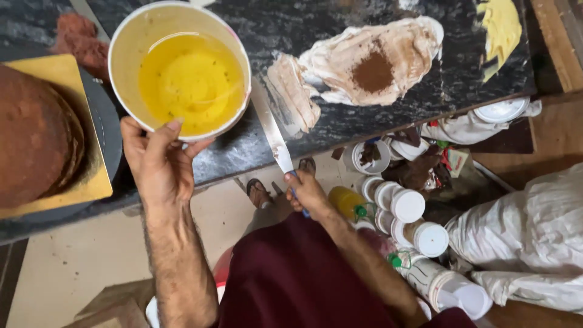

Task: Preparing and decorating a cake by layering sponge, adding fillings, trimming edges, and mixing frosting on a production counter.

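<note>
My left hand (159, 163) grips the near rim of a white round tub (129, 42) filled with clear yellow liquid, above the dark stone counter (358, 130). My right hand (308, 193) holds the blue handle of a long palette knife (271, 130) whose blade lies on the counter, pointing away from me. Beyond the blade sits a mound of white cream (364, 64) with brown cocoa powder heaped on it and brown streaks at its left. At the far left, a round brown cake (33, 136) rests on a gold board (67, 76).
A yellow cream smear (503, 27) lies at the counter's far right corner. On the floor below stand several white-lidded jars (408, 205), a yellow bottle (347, 202) and white sacks (528, 234). My sandalled feet (258, 191) show under the counter edge.
</note>
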